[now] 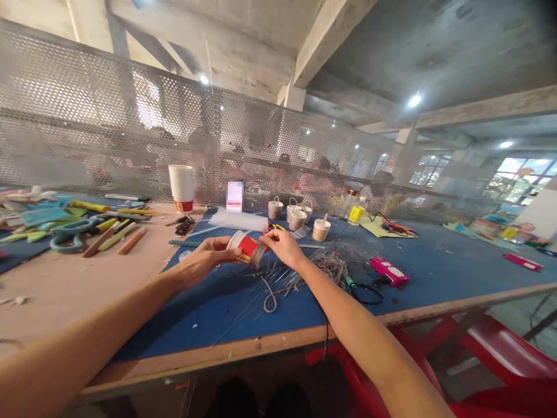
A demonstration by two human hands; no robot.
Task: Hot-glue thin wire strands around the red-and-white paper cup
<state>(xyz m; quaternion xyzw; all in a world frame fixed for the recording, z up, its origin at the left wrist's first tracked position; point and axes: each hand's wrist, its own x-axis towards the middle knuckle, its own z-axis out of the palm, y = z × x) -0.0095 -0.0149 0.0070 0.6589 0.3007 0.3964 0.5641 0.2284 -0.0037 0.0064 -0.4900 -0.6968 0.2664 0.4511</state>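
My left hand (217, 253) grips a red and white paper cup (245, 246) tilted on its side, its white mouth turned toward the upper left. Grey-brown cord (257, 256) is wound around the base end of the cup. Close to that end, my right hand (281, 244) is pinched on the cord, though the fingertips are small in view. A loop of the same cord (270, 303) hangs below and trails on the blue mat (183, 325). Beside my right wrist lies a tangled heap of cord (331, 264) with thin clear strands.
Several cord-wrapped cups (297, 219) stand behind my hands, near a lit phone (235, 196). A tall stack of paper cups (181, 184), scissors (73, 235) and wooden-handled tools are on the left. A pink device (390, 271) sits on the right. Red stools (509, 354) stand below the table edge.
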